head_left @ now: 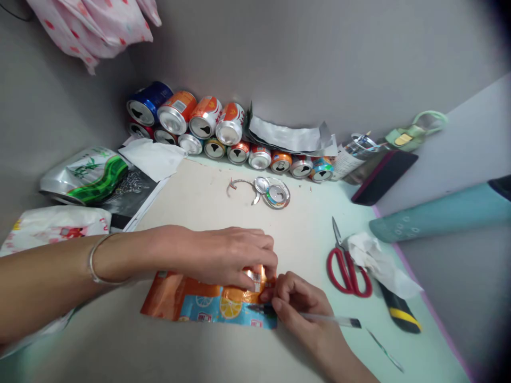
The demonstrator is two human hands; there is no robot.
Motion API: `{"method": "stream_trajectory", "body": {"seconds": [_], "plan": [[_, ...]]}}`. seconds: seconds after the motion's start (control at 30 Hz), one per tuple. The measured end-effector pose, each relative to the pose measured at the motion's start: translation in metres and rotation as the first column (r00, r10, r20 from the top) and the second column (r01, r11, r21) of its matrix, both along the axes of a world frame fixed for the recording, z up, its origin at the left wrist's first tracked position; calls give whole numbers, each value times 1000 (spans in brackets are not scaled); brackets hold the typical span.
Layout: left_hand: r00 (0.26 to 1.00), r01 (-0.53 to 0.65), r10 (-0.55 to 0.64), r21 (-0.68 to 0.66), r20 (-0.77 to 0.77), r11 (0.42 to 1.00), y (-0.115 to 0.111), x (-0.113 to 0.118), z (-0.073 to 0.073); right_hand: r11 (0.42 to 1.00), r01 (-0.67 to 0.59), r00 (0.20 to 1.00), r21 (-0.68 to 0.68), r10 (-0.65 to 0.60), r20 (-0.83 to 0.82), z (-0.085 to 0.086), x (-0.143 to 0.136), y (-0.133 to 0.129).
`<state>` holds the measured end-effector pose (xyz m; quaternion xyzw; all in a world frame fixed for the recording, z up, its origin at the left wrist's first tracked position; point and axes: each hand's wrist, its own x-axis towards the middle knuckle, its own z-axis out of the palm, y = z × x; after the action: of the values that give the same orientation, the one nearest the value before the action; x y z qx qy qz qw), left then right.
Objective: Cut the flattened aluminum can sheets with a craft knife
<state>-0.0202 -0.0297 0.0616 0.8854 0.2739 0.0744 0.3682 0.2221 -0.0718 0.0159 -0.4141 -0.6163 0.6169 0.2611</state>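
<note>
An orange and blue printed sheet [207, 306] with lemon pictures lies flat on the table, its printed side up. My left hand [235, 258] rests across its upper part, palm down, fingers bent over its right end and pressing on it. At the sheet's right end my right hand [303, 308] pinches a pen [327, 319] with a clear barrel and black cap end; its tip points left over the blue part. The upper edge of the sheet is partly hidden under my left hand.
Red-handled scissors [348, 270] lie right, by crumpled tissue [375, 260] and a black-yellow handle [403, 315]. Can ends [275, 194] lie mid-table. Stacked cans [205, 117] and metal sheets [287, 135] line the wall. A crushed can [83, 178] is left, a teal bottle [435, 213] right.
</note>
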Motion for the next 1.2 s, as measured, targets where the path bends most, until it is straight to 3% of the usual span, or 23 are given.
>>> {"method": "stream_trajectory", "body": {"seconds": [0.1,0.27,0.47,0.87,1.2], "plan": [[999,51,-53,-77,-14,996,-5,5,0,1000,-8,1000,-2,8,1,-2,2,0],[996,64,-70,-97,-61,993,-7,8,-14,999,35,996,-7,-36,-87,-3,7,2],[994,55,-66,-111,-91,992,-6,10,-17,977,134,991,166,-137,7,-5,13,4],[993,60,-71,-120,-92,991,-6,9,-14,975,97,992,201,-111,64,-12,15,2],[997,47,-55,-142,-48,989,-6,10,-14,981,51,989,190,-76,126,-2,10,2]]}}
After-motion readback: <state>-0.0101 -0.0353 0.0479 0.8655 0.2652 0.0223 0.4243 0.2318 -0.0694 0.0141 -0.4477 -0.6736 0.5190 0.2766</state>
